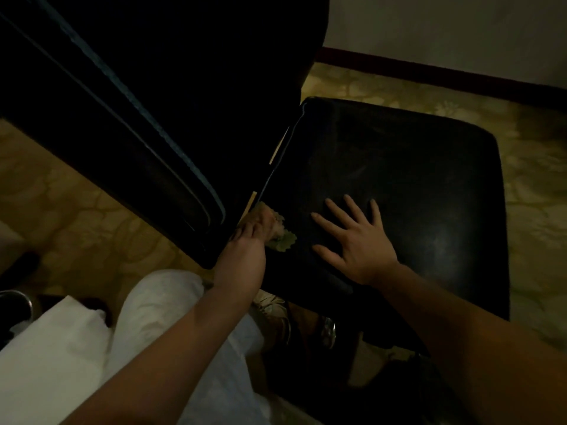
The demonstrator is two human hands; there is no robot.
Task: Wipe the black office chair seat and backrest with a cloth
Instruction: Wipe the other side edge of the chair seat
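The black chair seat [399, 185] fills the frame from centre out toward 3 o'clock, a rounded square lying flat, its corners near 12, 3 and 6 o'clock; the backrest [147, 118] rises as a long dark slab at 10 o'clock, its long axis running from 11 o'clock down to the centre, its stitched edge parallel to the seat's rear edge; a narrow gap separates the two. The cloth [280, 236], pale and crumpled, sits at the seat's rear corner, just beside that gap; the left hand [245, 253] bears down on it, fingers curled over the bunched fabric. The right hand [352, 240] lies flat on the seat, fingers spread, pointing toward 11 o'clock. Bare seat stretches toward 2 and 3 o'clock; patterned carpet [537, 210] borders its far edges; pale trousers [159, 308] show at 7 o'clock.
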